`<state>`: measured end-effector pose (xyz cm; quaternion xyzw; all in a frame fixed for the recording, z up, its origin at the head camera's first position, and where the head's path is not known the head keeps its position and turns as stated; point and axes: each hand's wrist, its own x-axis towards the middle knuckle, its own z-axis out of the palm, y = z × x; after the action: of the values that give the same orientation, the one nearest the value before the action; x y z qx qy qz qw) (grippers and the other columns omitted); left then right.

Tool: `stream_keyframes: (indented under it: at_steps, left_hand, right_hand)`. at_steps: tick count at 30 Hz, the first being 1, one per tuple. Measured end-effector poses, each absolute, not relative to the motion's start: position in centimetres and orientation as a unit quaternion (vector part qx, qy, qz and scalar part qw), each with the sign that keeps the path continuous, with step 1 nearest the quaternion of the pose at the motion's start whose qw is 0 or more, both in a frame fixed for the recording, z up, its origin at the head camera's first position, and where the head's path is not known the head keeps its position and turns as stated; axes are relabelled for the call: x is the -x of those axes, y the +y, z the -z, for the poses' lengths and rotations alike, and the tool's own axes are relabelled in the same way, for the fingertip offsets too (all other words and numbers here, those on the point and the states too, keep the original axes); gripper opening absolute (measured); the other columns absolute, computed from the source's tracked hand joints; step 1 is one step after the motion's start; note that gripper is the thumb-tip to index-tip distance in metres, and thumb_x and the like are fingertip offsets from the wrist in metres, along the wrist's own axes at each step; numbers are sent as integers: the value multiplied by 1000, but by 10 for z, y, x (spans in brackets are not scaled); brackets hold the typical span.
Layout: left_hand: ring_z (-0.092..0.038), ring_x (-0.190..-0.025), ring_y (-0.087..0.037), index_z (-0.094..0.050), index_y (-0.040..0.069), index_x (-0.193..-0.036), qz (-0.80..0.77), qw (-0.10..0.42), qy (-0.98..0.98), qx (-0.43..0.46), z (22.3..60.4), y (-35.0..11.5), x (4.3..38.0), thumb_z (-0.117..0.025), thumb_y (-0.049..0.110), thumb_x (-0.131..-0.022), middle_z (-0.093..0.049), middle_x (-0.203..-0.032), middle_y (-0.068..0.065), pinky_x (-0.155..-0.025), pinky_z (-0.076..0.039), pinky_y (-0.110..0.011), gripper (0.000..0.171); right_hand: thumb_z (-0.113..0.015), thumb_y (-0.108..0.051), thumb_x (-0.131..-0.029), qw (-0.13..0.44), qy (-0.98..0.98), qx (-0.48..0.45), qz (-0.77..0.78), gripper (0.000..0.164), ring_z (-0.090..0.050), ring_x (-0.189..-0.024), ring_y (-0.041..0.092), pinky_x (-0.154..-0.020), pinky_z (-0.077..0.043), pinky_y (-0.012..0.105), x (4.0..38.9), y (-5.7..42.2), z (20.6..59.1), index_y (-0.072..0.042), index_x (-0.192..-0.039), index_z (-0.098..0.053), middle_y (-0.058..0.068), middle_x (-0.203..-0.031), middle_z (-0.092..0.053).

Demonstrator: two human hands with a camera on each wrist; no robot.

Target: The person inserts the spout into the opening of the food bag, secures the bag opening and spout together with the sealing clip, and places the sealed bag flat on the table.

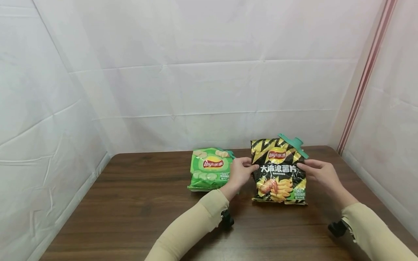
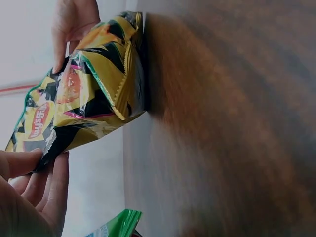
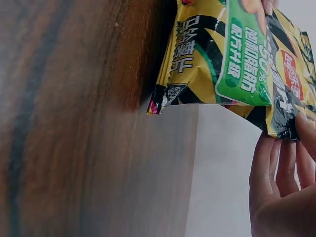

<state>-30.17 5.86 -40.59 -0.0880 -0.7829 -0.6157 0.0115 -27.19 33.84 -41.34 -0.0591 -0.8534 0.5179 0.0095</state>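
Note:
Both hands hold a black and yellow bag of Lay's potato chips (image 1: 277, 172) upright on the table, one at each side edge. My left hand (image 1: 241, 172) pinches its left edge, thumb in front and fingers behind, as the left wrist view also shows. On the opposite edge, my right hand (image 1: 323, 175) grips with the thumb on the front. A teal clip (image 1: 294, 145) sits slanted across the bag's top right corner. Just left of my left hand stands a green Lay's chip bag (image 1: 209, 174), its right side partly hidden by that hand. A teal clip (image 1: 231, 153) shows at its top right corner.
The brown wooden table (image 1: 137, 203) carries both bags near its back edge. White cloth walls (image 1: 209, 90) rise behind it and on both sides. A reddish stripe (image 1: 364, 79) runs down the back right corner.

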Motion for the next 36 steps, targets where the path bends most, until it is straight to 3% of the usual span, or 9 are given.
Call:
stream_keyframes:
  at_steps: [3,11,18,24,28,32,36]
  left_hand:
    - [-66,-65,-14,-71,4,-99,622,11,-780,69,406,58,306,-73,13,-83,-70,-87,-10,-65,-57,-42,19]
    - [-62,-61,-14,-71,4,-98,606,13,-795,21,408,61,317,-74,13,-82,-67,-82,-6,-62,-57,-41,18]
    - [-67,-61,-22,-70,4,-101,564,22,-825,-3,404,69,325,-75,13,-81,-70,-82,-8,-53,-54,-31,22]
    - [-68,-62,-27,-68,1,-102,561,13,-828,-26,406,76,330,-75,8,-81,-68,-91,-13,-53,-55,-34,23]
    - [-68,-60,-28,-66,-1,-99,568,1,-822,-37,410,80,334,-75,5,-80,-66,-94,-16,-54,-56,-37,23]
    - [-69,-62,-31,-64,-3,-101,575,-7,-817,-41,413,80,337,-74,2,-79,-65,-95,-18,-55,-57,-37,25]
    - [-70,-65,-32,-62,-3,-105,571,-18,-820,-42,413,80,338,-73,2,-80,-63,-100,-20,-56,-57,-36,28]
  right_hand:
    - [-60,-57,-85,5,-852,67,-519,83,-56,-116,37,-89,-51,47,280,336,416,2,-140,-41,28,-144,-38]
    - [-66,-51,-84,-36,-826,73,-558,84,-65,-97,11,-89,-52,39,293,334,421,2,-142,-39,28,-142,-41]
    - [-62,-51,-87,-50,-820,80,-565,80,-51,-125,30,-95,-49,38,300,335,425,0,-144,-37,24,-147,-36]
    - [-64,-49,-86,-45,-821,115,-557,75,-48,-128,33,-96,-49,38,313,332,433,-2,-141,-43,23,-145,-40]
    - [-64,-44,-88,-69,-807,115,-575,74,-42,-133,33,-102,-44,41,319,337,436,-1,-143,-39,20,-146,-39]
    - [-66,-37,-89,-101,-786,99,-601,73,-58,-115,15,-100,-45,35,321,343,437,-1,-145,-35,5,-131,-57]
    - [-67,-31,-89,-122,-765,89,-626,73,-58,-93,-6,-93,-50,26,321,347,435,0,-145,-33,-11,-110,-62]
